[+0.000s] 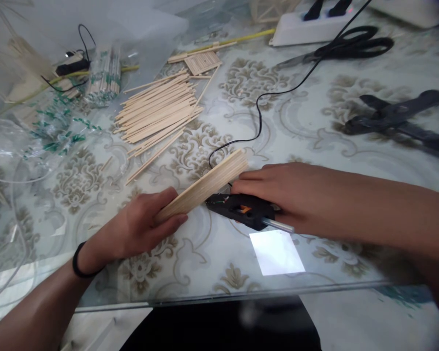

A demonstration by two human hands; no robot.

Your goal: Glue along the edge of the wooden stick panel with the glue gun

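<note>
My left hand [142, 219] pinches the near end of a flat panel of wooden sticks [208, 183], thumb on one side and fingers on the other. The panel tilts up toward the right, its far end close to the fingers of my right hand [270, 187]. That hand is closed round a black hot glue gun [241, 209] with an orange trigger. A glue stick [278, 225] pokes out of its rear, toward my right wrist. The gun's nozzle is hidden or unclear near the panel's lower edge, and I cannot tell whether they touch.
Loose wooden sticks [161, 109] lie in a pile beyond my left hand, with a small stick panel [203, 62] behind. Wrapped stick bundles [104, 75] and plastic wrappers [54, 126] sit left. Scissors [336, 48], pliers [395, 114], a power strip [307, 27] and a black cord [259, 114] lie right.
</note>
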